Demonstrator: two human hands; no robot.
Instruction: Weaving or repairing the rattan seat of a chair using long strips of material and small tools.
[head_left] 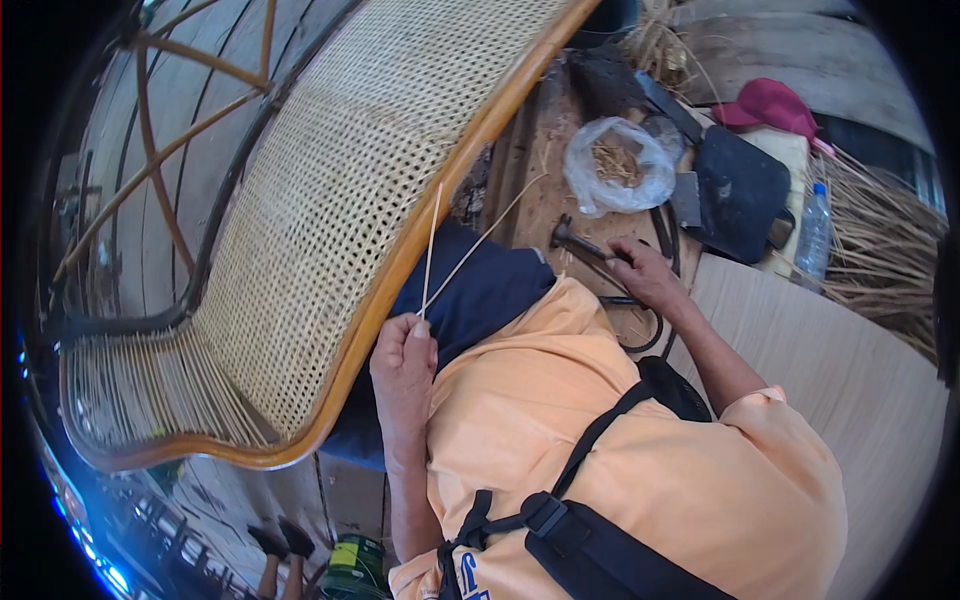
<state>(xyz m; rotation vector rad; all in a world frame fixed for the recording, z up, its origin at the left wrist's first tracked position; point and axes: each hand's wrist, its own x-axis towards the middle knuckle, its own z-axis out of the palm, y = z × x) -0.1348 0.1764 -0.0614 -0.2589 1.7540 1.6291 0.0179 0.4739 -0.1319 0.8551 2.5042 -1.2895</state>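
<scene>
My left hand [403,368] is closed, with thumb and fingers pinching a thin pale cane strip [430,252]. Two lengths of it rise from the pinch in a narrow V. One end lies near the brown wooden frame [372,302] of a chair; the other reaches toward the work board. Woven cane mesh [330,170] fills the chair's panel, and many loose strand ends fan out at its lower left edge. Over the board to the right, my right hand [645,274] has its fingers around the handle end of a small dark hammer [575,240].
Beyond the hammer sits a clear plastic bag [622,165] of cane scraps. A black bag [738,190], a water bottle [815,235], a dark red cap [768,108] and bundled cane [875,235] lie at right. A dark cord [655,325] loops beside my right wrist. A green bucket [355,568] stands lower left.
</scene>
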